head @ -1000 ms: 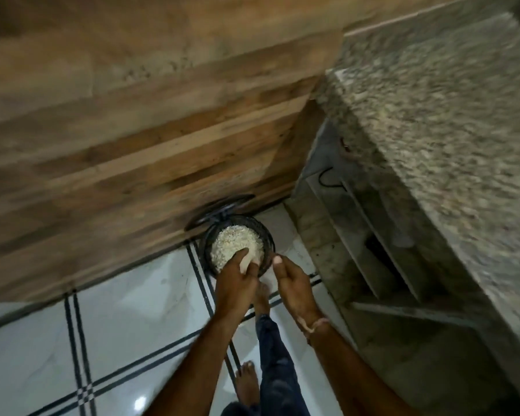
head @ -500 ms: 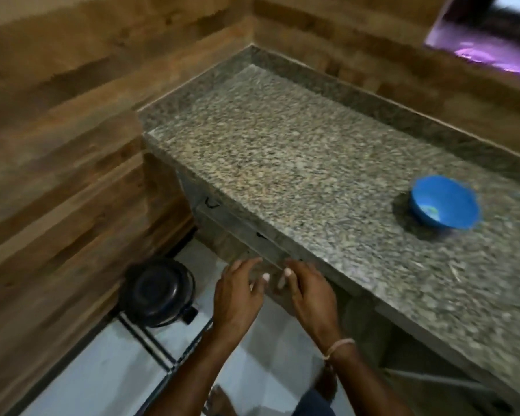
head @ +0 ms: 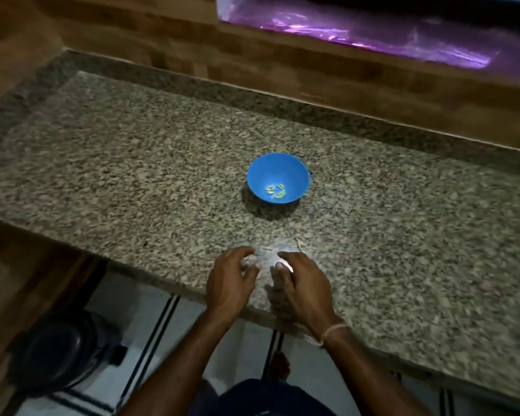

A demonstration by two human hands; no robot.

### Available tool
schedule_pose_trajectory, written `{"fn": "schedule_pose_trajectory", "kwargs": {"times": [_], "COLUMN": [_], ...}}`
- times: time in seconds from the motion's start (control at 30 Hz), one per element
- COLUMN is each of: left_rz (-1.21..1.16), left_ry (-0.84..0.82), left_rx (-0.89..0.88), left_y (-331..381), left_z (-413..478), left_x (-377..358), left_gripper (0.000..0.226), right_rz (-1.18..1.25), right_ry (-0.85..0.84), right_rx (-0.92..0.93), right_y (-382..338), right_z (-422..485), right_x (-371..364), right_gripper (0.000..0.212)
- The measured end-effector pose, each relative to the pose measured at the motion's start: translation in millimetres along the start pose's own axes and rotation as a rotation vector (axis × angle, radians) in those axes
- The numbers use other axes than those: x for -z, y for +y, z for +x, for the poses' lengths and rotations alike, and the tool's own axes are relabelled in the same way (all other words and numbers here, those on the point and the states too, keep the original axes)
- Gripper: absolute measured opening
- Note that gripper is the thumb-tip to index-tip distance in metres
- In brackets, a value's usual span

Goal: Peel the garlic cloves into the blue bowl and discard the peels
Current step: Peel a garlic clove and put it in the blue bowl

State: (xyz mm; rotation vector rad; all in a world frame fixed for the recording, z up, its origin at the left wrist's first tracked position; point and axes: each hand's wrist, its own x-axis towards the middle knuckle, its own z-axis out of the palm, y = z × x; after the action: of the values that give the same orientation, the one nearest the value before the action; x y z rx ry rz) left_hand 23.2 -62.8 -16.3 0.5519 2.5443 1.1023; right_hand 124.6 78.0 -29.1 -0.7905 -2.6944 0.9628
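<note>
1. The left hand (head: 231,280) is held over the front edge of the granite counter (head: 132,175), its fingers loosely curled; nothing is seen to be gripped in it.
2. The right hand (head: 303,283) is set just beside it, fingers bent down towards the stone. It too appears to hold nothing, though the frame is blurred.
3. Between the fingertips a pale patch (head: 267,256) is seen on the counter. Whether it is leftover peel or only a glare cannot be told.
4. The blue bowl (head: 278,169) stands upright further back on the counter, well apart from both hands. A few peeled garlic cloves (head: 275,190) lie in its bottom.
5. The step in hand is judged to be the clearing of peels, with the peeling itself seemingly done.
6. If scraps remain, the next move calls for them to be swept together at the edge, gathered and carried down to the dark bin (head: 63,352) on the floor at the left.
7. A second ago the left hand was at the open bin, which was full of pale peels. Since then the bin has been closed and both hands have been raised from below the edge to the counter top.
</note>
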Motion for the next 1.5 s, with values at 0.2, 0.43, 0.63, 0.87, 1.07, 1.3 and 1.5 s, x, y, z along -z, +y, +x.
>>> {"fn": "schedule_pose_trajectory", "kwargs": {"times": [0.2,0.43,0.63,0.87,1.07,1.3,1.5], "left_rz": [0.164,0.283,0.288,0.239,0.429,0.359,0.029], "left_ry": [-0.019,-0.057,-0.039,0.175,0.045,0.224,-0.048], "left_rx": [-0.045,-0.089,-0.116,-0.329,-0.312,-0.488,-0.182], "left_y": [8,7,13,69,67,73,52], "left_z": [42,64,65,133,192,130,75], "left_x": [-30,-48,-38,-17,-30,-33,-74], "left_gripper": [0.024,0.023,0.023,0.007,0.02,0.018,0.025], "right_rz": [-0.114,-0.318,-0.342,-0.329,-0.303,-0.256,-0.183], "right_ry": [-0.001,-0.146,-0.133,-0.128,-0.104,-0.087,-0.104], "right_rx": [-0.098,-0.178,-0.21,-0.269,-0.296,-0.269,-0.222], "right_y": [48,54,47,41,44,51,64], "right_z": [24,60,68,70,68,69,64], "right_x": [16,30,28,26,22,22,28], "right_gripper": [0.046,0.065,0.065,0.074,0.077,0.074,0.07]}}
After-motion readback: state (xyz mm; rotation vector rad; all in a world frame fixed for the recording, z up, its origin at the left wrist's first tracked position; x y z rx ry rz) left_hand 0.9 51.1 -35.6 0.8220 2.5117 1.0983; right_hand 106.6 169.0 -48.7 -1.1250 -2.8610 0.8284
